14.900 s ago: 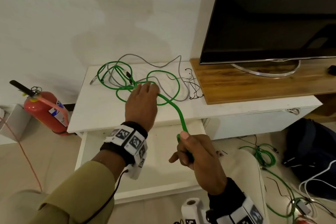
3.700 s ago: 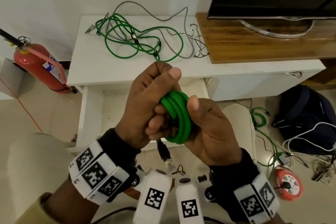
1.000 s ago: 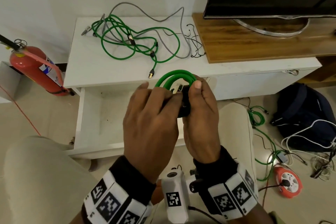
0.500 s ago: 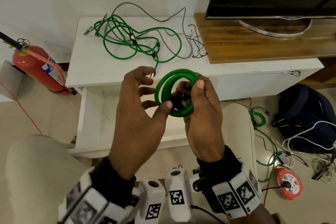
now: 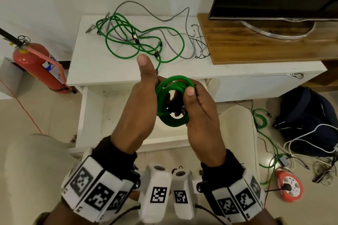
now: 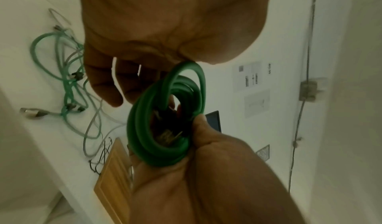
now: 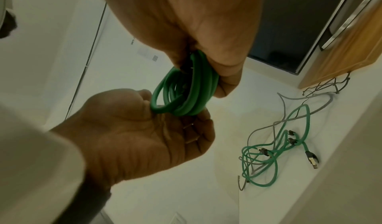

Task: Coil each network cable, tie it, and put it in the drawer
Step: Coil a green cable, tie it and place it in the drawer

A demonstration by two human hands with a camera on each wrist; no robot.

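A person's two hands are raised side by side at chest height, wrists close together, each wrist wrapped in a black cuff carrying white blocks printed with square black-and-white markers. The right hand [image 5: 199, 113] is upright, thumb side toward the camera, its thumb pressed down against curled fingers in a pinch on a coil of green cable [image 5: 172, 100]. The left hand [image 5: 136, 109] stands beside it, back toward the head camera, thumb pointing straight up. Seen from the wrist cameras, its palm lies flat and its straight fingers [image 6: 107, 87] touch the coil's far edge.
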